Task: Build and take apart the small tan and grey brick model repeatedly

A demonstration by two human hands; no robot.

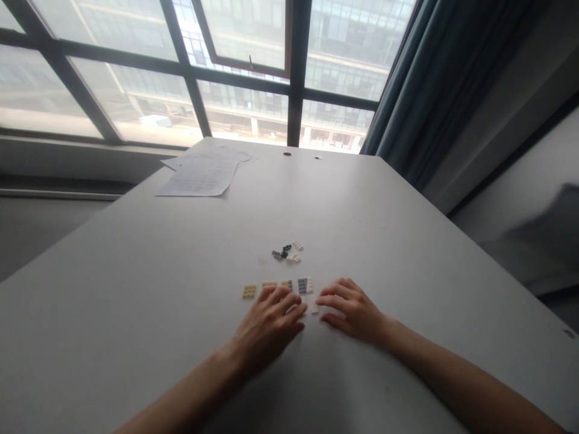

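Both my hands hover low over the white table, facing each other with a small gap between them. My left hand [274, 314] has loosely bent fingers that stand apart, and it covers the near edges of some pieces. Fingers apart and thumb out, my right hand [350, 308] is beside a small white building brick [315, 309]. Just beyond the hands runs a row of studded pieces: a yellow plate [249, 292], a second yellow piece [269, 284], a yellow and dark piece [286, 284], a grey plate [302, 286] and a white piece [310, 285].
Farther out lies a loose pile of dark bricks [283, 253] and white bricks [294, 258]. Printed sheets of paper [199, 175] rest at the table's far left. Windows [248, 108] stand behind the table [172, 289], with a dark blue curtain [434, 90] on the right.
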